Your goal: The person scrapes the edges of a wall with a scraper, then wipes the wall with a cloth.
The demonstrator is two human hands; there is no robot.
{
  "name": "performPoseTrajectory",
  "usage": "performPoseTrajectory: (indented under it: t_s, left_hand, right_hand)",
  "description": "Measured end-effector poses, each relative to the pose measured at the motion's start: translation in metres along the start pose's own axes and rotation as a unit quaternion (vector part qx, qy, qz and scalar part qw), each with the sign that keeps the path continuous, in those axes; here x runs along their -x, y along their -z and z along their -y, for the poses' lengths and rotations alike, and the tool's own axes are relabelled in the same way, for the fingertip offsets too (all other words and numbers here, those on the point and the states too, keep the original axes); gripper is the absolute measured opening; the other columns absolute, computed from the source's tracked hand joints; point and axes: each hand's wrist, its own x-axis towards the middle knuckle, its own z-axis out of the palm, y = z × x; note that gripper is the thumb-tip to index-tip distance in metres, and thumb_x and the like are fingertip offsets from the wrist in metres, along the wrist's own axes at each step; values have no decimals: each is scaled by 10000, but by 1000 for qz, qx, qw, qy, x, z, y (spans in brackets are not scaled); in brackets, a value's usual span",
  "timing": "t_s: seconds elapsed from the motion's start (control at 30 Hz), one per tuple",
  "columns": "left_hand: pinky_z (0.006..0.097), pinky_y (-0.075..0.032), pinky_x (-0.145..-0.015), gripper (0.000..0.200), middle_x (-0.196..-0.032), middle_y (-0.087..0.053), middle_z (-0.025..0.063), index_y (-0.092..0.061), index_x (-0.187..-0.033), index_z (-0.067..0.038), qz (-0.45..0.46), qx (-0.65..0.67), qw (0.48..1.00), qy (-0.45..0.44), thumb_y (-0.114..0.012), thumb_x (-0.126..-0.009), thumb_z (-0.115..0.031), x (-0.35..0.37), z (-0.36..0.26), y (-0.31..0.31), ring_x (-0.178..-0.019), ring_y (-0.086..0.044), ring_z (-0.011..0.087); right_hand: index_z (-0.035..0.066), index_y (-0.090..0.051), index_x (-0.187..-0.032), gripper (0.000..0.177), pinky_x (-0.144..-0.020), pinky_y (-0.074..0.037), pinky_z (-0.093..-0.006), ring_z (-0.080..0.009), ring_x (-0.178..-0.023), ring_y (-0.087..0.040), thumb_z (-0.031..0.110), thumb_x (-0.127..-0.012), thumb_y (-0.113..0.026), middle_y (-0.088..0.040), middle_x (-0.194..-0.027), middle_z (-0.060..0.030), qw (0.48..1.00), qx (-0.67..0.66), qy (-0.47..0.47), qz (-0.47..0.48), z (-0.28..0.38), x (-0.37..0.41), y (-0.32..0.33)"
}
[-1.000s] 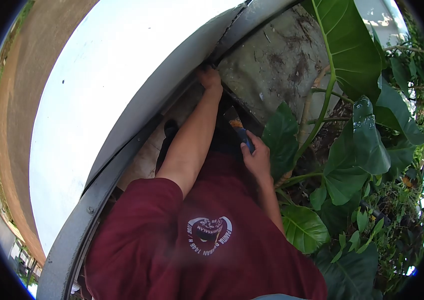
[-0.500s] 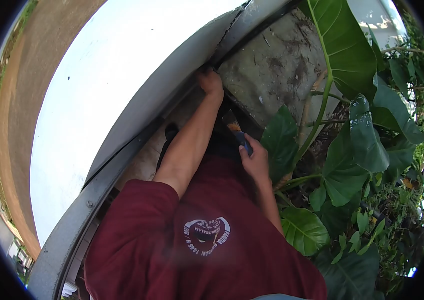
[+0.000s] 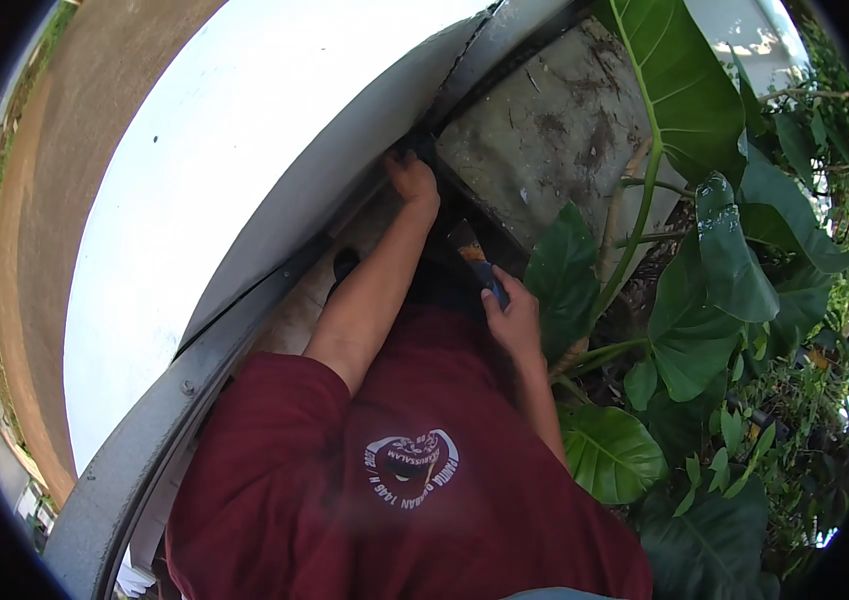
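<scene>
My right hand [image 3: 515, 318] is closed round the blue handle of a putty knife [image 3: 474, 255], its worn blade pointing up and away from me, stained rusty orange near the handle. Ahead and to the left, my left hand [image 3: 412, 180] reaches to the shadowed underside of a white curved panel [image 3: 174, 200], near the corner where it meets a grey metal frame [image 3: 504, 60]. Its fingers are partly bent and a little apart, with no object visible in them; shade hides whether the fingertips touch the frame.
A grey metal rail [image 3: 184, 390] with a bolt runs along my left side. Large green leaves [image 3: 694, 330] crowd in from the right, close to my right hand. Beyond the frame lies a stained, dirt-strewn slab [image 3: 544, 130]. Bare brown ground [image 3: 74, 200] shows at far left.
My left hand has drawn back slightly from the dark corner, and its fingers show more. The putty knife stays in my right hand, nearly in the same place. The view has shifted slightly.
</scene>
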Motion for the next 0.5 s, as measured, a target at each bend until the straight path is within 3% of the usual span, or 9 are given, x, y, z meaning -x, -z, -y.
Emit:
performPoseTrajectory:
  t_s: [0.1,0.2,0.3,0.4,0.5]
  left_hand:
    - [401,-326,-1052,450,-1346,-462,231,-392,-1324,45,-15,1,999,36,-513,-919,-108,-7,7,21,-1274,-436,332]
    - [397,-343,-1026,413,-1299,-483,217,-400,-1295,49,-12,-3,1000,-21,-507,-927,-105,-10,13,37,-1210,-475,311]
    - [385,-353,-998,381,-1229,-500,204,-404,-1263,49,57,42,996,-60,-508,-935,-114,21,-23,48,-1136,-498,280]
    - [378,-358,-973,361,-1189,-497,185,-400,-1241,46,88,21,994,-57,-506,-943,-130,44,-53,44,-1082,-498,246]
    - [383,-355,-984,376,-1218,-492,207,-387,-1259,47,78,25,997,10,-496,-944,-127,45,-55,16,-1124,-493,280]
  right_hand:
    - [-42,-590,-1202,418,-805,-489,-335,-258,-885,-663,121,-819,-633,-668,-996,-185,1000,-3,11,-21,-6,4,1]
    - [-35,-592,-1204,416,-784,-493,-327,-240,-858,-663,118,-819,-632,-670,-975,-175,999,-17,-21,-22,-10,8,3]
    - [-30,-593,-1206,414,-776,-494,-324,-233,-846,-664,117,-820,-631,-671,-970,-171,999,-23,-26,-24,-12,8,4]
    - [-31,-592,-1207,416,-787,-494,-327,-241,-851,-665,123,-823,-632,-672,-992,-174,999,-17,-16,-22,-9,6,3]
    - [-31,-592,-1206,417,-800,-492,-329,-252,-858,-666,131,-824,-634,-671,-1019,-179,1000,-4,9,-20,-3,3,2]
